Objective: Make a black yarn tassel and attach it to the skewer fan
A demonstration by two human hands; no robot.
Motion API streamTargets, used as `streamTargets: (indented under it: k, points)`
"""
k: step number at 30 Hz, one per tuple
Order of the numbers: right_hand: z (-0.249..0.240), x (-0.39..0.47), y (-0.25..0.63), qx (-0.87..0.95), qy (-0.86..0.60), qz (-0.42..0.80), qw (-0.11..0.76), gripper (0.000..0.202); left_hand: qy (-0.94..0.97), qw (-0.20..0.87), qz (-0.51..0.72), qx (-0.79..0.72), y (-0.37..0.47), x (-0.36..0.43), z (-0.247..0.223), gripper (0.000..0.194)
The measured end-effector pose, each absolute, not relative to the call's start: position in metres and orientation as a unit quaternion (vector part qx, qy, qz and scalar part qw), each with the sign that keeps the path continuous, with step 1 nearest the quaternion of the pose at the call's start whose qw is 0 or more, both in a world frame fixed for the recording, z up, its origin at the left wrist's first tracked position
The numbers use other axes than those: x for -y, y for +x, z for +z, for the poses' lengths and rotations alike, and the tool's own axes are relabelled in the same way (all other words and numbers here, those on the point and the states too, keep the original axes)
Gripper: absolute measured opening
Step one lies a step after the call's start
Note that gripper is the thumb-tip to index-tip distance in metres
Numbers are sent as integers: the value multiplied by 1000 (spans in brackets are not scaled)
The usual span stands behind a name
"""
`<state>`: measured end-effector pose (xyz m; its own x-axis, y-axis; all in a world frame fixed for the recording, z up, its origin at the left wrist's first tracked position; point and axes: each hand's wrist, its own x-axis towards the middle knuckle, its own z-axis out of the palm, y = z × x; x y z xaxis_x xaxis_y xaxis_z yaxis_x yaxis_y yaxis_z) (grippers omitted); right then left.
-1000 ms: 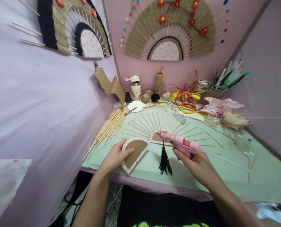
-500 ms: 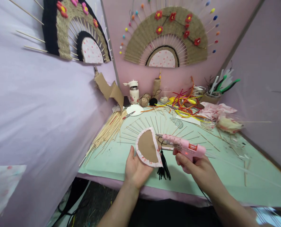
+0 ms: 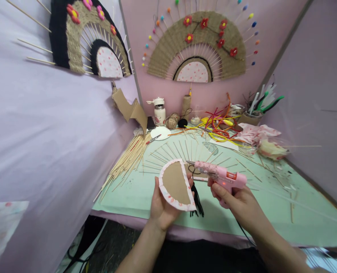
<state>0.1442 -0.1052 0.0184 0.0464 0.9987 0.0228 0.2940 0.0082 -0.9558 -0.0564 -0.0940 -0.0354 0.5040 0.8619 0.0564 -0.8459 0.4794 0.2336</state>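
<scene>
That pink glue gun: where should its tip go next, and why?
Probably a short move left onto the brown cardboard half-circle with white fabric edging, which the left hand holds up with its bare back facing. The pink glue gun in the right hand already points its nozzle at it.

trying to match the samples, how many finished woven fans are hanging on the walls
2. One woven fan hangs on the pink back wall above the table; the other black-edged fan hangs on the lilac wall to the left, its upper part cut off by the frame.

No readable text or labels, print on mat (image 3: 214, 147) perhaps too blurred
</scene>
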Motion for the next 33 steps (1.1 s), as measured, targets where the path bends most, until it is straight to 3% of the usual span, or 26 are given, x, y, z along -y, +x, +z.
streamTargets:
  k: [11, 24, 33]
  points:
    - [31, 102, 157, 547, -594, 404, 429, 46, 146, 810, 564, -71, -90, 83, -32, 76]
    - [19, 98, 148, 557, -570, 414, 440, 38, 190, 865, 411, -215, -77, 91, -17, 84]
    - [16, 102, 143, 546, -553, 421, 468, 35, 263, 812, 458, -248, -90, 99, -29, 59]
